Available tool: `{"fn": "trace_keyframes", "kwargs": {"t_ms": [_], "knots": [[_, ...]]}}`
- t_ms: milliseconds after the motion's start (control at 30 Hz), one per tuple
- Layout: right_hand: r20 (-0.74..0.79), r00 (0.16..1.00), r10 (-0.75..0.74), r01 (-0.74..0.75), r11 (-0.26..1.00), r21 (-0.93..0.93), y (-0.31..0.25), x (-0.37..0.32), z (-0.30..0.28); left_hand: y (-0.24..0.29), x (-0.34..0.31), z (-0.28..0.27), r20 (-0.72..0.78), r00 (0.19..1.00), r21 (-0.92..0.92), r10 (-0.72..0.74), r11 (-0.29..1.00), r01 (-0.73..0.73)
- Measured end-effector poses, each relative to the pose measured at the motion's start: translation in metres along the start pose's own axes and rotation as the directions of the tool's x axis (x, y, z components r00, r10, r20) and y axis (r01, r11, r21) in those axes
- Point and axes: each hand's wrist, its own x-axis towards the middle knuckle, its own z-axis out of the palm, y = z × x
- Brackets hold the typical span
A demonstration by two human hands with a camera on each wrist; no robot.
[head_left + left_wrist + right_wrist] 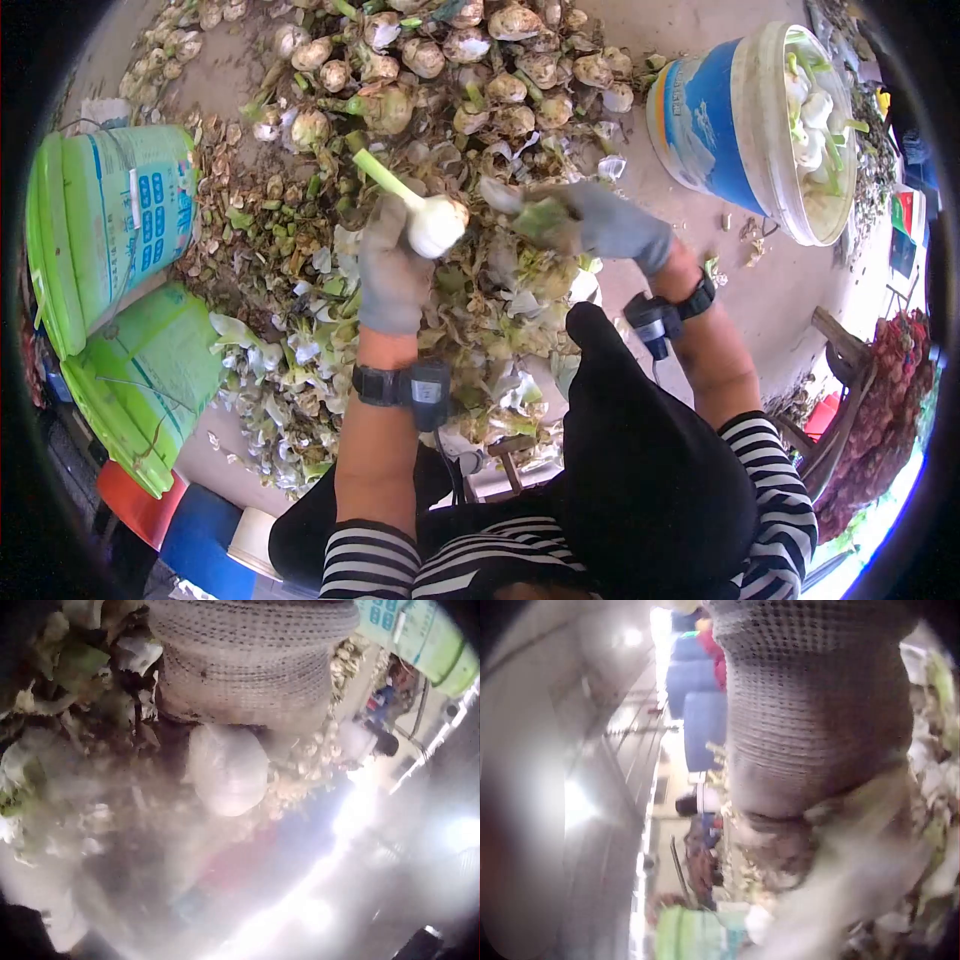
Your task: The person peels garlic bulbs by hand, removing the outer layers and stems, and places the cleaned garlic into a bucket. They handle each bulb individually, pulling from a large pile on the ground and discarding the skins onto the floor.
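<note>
My gloved left hand (393, 268) grips a peeled white garlic bulb (437, 227) whose cut green stem points up and away. In the left wrist view the garlic bulb (227, 769) shows just past the glove's edge. A little to the right, my gloved right hand (610, 222) holds garlic skin (545, 222), greenish and blurred. The right wrist view has this pale garlic skin (855, 889) trailing from under the fingers. Both hands are above a heap of peeled skins (500, 300), apart from each other.
Unpeeled garlic bulbs (423, 58) are piled at the far side. A white and blue bucket (710, 120) at the right contains peeled garlic (815, 110). Green buckets (110, 210) stand at the left. A red net sack (880, 430) is at the right edge.
</note>
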Motion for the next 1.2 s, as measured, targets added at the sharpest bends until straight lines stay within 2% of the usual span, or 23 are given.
{"fn": "trace_keyframes", "kwargs": {"t_ms": [67, 100, 133, 167, 267, 300, 333, 400, 467, 533, 600, 667, 733, 767, 800, 833, 867, 933, 1000, 1067, 1133, 1167, 1200], "knots": [[-0.203, 0.928, -0.314, 0.234, 0.911, -0.341, 0.018, 0.014, 0.025, 0.0, -0.004, 0.009, 0.01, 1.0, 0.092, 0.011, 0.996, -0.012], [-0.203, 0.928, -0.313, 0.23, 0.908, -0.35, 0.018, 0.016, 0.027, -0.001, -0.001, 0.008, 0.011, 0.998, 0.244, 0.061, 0.968, -0.062], [-0.181, 0.971, -0.157, 0.125, 0.976, -0.178, 0.002, 0.017, 0.027, -0.003, -0.001, 0.008, 0.015, 0.994, 0.391, 0.11, 0.914, -0.107], [-0.133, 0.991, -0.001, 0.001, 1.0, -0.001, -0.01, 0.019, 0.028, -0.003, -0.003, 0.015, -0.015, 0.99, 0.393, 0.144, 0.911, -0.126], [-0.081, 0.996, 0.036, -0.048, 0.987, -0.152, -0.025, 0.025, 0.031, 0.0, -0.012, 0.031, 0.003, 0.997, 0.396, 0.077, 0.915, -0.072], [0.035, 0.988, 0.153, -0.151, 0.987, -0.048, -0.035, 0.025, 0.022, 0.0, -0.015, 0.024, 0.072, 0.994, 0.353, 0.081, 0.93, -0.101], [0.032, 0.987, 0.16, -0.158, 0.986, -0.048, -0.029, 0.025, 0.022, 0.0, -0.016, 0.019, 0.073, 0.995, 0.349, 0.075, 0.932, -0.096], [0.019, 0.983, -0.18, 0.179, 0.982, 0.051, -0.011, 0.025, 0.023, -0.003, -0.015, 0.013, 0.123, 0.992, 0.282, 0.009, 0.958, -0.043], [0.023, 0.989, -0.146, 0.141, 0.981, 0.133, -0.012, 0.022, 0.024, -0.005, -0.015, 0.016, 0.114, 0.993, 0.249, 0.032, 0.967, -0.059], [0.079, 0.997, 0.024, -0.051, 0.932, 0.359, -0.017, 0.017, 0.022, -0.007, -0.01, 0.012, 0.055, 0.997, 0.202, 0.053, 0.977, -0.063], [0.118, 0.993, -0.016, -0.03, 0.926, 0.377, -0.007, 0.01, 0.009, -0.004, -0.007, 0.012, -0.011, 0.999, 0.182, 0.052, 0.982, -0.049], [0.157, 0.986, -0.056, -0.012, 0.916, 0.402, 0.007, -0.005, -0.004, -0.004, 0.0, 0.002, -0.161, 0.986, -0.164, 0.033, 0.985, -0.059], [-0.023, 0.979, -0.201, 0.177, 0.799, 0.574, 0.01, -0.013, -0.013, -0.002, -0.001, -0.007, -0.114, 0.991, -0.11, 0.065, 0.991, -0.077], [0.028, 0.999, 0.018, -0.031, 0.833, 0.553, 0.004, -0.012, -0.009, -0.001, 0.002, -0.011, -0.057, 0.995, -0.06, 0.086, 0.994, -0.09], [0.026, 0.999, 0.018, -0.03, 0.832, 0.555, 0.003, -0.002, -0.002, -0.003, 0.001, -0.014, -0.003, 0.996, -0.012, 0.091, 0.996, -0.091], [-0.049, 0.999, -0.01, 0.027, 0.937, 0.347, 0.003, 0.007, 0.009, -0.001, -0.003, -0.003, 0.027, 0.994, 0.145, 0.107, 0.983, -0.11], [-0.113, 0.992, -0.059, 0.071, 0.991, 0.112, 0.003, 0.015, 0.018, -0.001, -0.006, 0.005, 0.027, 0.995, 0.142, 0.101, 0.984, -0.104], [-0.154, 0.976, -0.152, 0.168, 0.981, 0.097, -0.006, 0.024, 0.027, -0.002, -0.007, 0.015, 0.051, 0.993, 0.168, 0.11, 0.979, -0.117], [-0.058, 0.998, 0.034, -0.033, 0.999, 0.004, -0.022, 0.024, 0.034, -0.006, -0.008, 0.017, 0.103, 0.983, 0.229, 0.152, 0.958, -0.172], [-0.049, 0.999, 0.02, -0.017, 0.999, 0.049, -0.026, 0.018, 0.035, -0.004, -0.009, 0.02, -0.049, 0.991, 0.546, 0.122, 0.834, -0.076], [0.108, 0.991, 0.08, -0.112, 0.938, 0.329, -0.033, 0.006, 0.021, -0.004, -0.007, 0.008, -0.069, 0.99, 0.51, 0.124, 0.857, -0.071], [0.02, 0.992, -0.123, 0.105, 0.909, 0.403, -0.032, 0.006, 0.019, -0.003, -0.003, 0.004, -0.143, 0.989, 0.296, 0.029, 0.955, 0.014], [0.004, 1.0, 0.024, -0.022, 0.799, 0.601, -0.04, -0.009, 0.014, -0.003, 0.002, -0.003, -0.19, 0.979, 0.059, -0.075, 0.994, 0.087]]}}
